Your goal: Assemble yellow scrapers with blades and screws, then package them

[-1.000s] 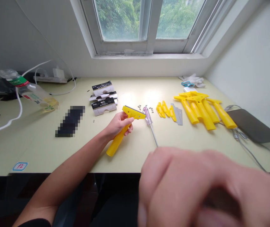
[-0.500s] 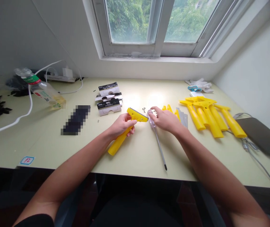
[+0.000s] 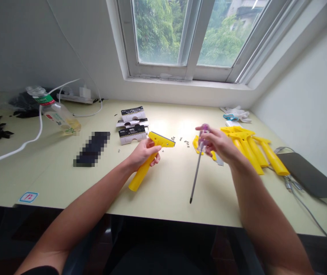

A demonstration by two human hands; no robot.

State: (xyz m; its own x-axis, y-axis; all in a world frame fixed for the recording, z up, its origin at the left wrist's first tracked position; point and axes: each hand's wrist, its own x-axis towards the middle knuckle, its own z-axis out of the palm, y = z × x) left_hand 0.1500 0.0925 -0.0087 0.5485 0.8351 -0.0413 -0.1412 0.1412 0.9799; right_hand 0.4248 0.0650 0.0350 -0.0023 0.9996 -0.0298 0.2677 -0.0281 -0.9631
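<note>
My left hand (image 3: 146, 154) is closed around the neck of a yellow scraper (image 3: 140, 173), whose wide head with a metal blade edge points up and right. In my right hand (image 3: 216, 141) is a screwdriver (image 3: 196, 175) with a clear purplish handle, its dark tip slanting down toward me above the table. Several small screws (image 3: 187, 144) lie between the two hands. Behind and below my right hand are yellow plastic pieces (image 3: 195, 144) and grey metal blades (image 3: 219, 160), partly hidden by it.
Several yellow scraper handles (image 3: 272, 156) lie at the right, beside a dark flat device (image 3: 309, 172) with cables. Small black-and-white boxes (image 3: 131, 134) are stacked at the back. A tilted bottle (image 3: 61, 116), white cable (image 3: 22, 147) and blurred dark rectangle (image 3: 93, 149) are on the left.
My right hand has lifted the screwdriver off the table and moved right, its tip swinging left. My left hand keeps holding the scraper, nearly in place. The camera view has shifted slightly.
</note>
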